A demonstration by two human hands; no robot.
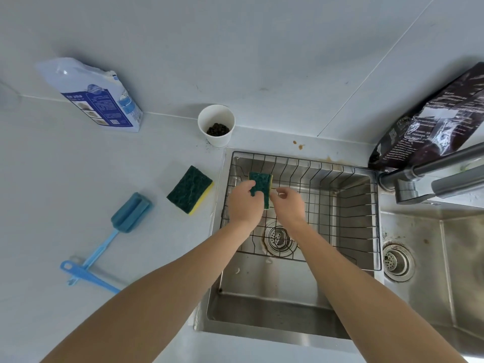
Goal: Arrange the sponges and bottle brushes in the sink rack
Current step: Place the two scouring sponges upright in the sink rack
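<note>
Left hand (245,203) grips sponge (260,188) over rack (340,179); right hand (288,205) beside.

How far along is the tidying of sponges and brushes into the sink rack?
Done: nothing rests in the rack unaided yet. In hand: the left hand grips one sponge inside the rack, with the right hand beside it. Left: the second sponge and two blue brushes on the counter.
</note>
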